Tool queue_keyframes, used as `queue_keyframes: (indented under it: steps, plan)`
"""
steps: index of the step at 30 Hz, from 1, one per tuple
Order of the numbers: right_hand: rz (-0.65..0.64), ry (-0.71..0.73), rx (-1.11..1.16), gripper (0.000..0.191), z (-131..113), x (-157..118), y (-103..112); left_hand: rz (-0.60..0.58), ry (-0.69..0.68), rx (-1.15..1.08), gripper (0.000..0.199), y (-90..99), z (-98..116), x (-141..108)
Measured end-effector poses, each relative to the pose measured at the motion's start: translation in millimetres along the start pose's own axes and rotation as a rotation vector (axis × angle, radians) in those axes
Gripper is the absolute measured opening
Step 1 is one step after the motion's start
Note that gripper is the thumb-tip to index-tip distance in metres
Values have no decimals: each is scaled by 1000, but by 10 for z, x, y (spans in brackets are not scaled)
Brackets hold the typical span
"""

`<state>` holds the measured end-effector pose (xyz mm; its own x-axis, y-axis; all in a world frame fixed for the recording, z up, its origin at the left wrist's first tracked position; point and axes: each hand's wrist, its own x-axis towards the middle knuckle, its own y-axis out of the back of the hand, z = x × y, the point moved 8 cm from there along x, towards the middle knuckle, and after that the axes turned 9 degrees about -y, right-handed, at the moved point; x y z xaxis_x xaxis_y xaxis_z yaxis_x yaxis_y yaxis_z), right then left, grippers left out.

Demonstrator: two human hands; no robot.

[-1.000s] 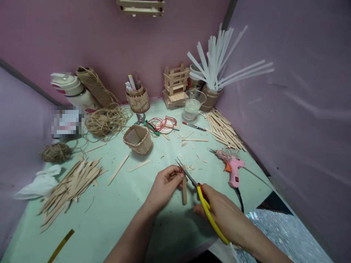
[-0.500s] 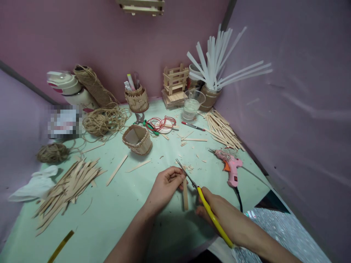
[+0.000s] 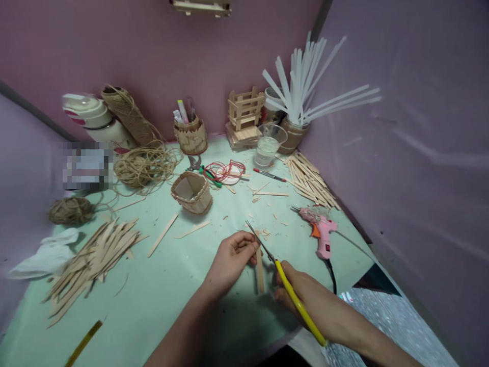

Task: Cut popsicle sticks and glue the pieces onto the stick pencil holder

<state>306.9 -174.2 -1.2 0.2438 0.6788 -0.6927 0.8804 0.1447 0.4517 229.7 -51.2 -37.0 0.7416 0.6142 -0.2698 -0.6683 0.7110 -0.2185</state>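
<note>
Between the thumb and fingers of my left hand (image 3: 234,256) is a flat wooden craft stick (image 3: 260,272), its lower end pointing toward me. My right hand (image 3: 311,298) is closed round the yellow handles of a pair of scissors (image 3: 296,298). The slim metal blades reach up and left past my left fingertips, close to the top of the stick. Whether the blades touch the wood I cannot tell. Small wood chips (image 3: 265,232) lie on the table just beyond the blades.
A pink glue gun (image 3: 323,229) lies at right, below piled craft sticks (image 3: 311,178). A small wooden basket (image 3: 192,193) stands left of centre, near pliers and red cord (image 3: 229,171). Cut sticks (image 3: 95,260) and twine (image 3: 143,165) cover the left. A cup of water (image 3: 266,148) stands behind.
The view has shifted very slightly. Both hands, the craft stick and the scissors keep nearly the same positions.
</note>
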Motion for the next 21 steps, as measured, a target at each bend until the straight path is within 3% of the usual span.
queue_keyframes:
  steps: [7, 13, 21]
  plan:
    - [-88, -27, 109, 31, -89, 3, -51, -28, 58, -69, 23, -30, -99, 3]
    - [-78, -50, 234, 45, 41, 66, -141, 9, 145, -162, 26, -29, -167, -14]
    - [-125, -55, 251, 43, 53, 98, -187, -1, 231, -209, 20, -39, -220, -30]
